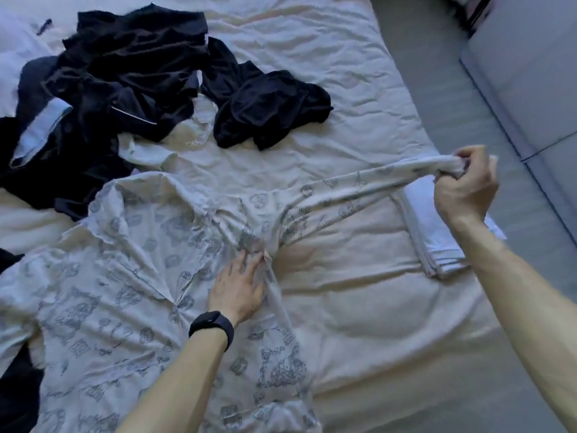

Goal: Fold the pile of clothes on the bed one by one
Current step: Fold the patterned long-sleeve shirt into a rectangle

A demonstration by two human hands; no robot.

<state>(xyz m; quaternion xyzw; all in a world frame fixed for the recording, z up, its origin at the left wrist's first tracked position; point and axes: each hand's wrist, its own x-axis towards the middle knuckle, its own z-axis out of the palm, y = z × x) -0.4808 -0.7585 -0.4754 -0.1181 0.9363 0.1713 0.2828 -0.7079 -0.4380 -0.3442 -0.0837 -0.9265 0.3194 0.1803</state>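
Note:
A white long-sleeved shirt [125, 292] with a grey printed pattern lies spread on the bed [359, 307]. My left hand [240, 285], a black watch on its wrist, presses flat on the shirt near the armpit seam. My right hand [465, 185] grips the cuff end of the shirt's sleeve [359, 189] and holds it stretched out to the right, above the bed. A pile of dark clothes [125, 73] lies at the upper left.
A folded white garment [437, 245] sits near the bed's right edge, under my right forearm. A separate black garment [268, 110] lies right of the pile. Grey floor [437, 73] and a grey piece of furniture [530, 73] lie beyond the bed on the right.

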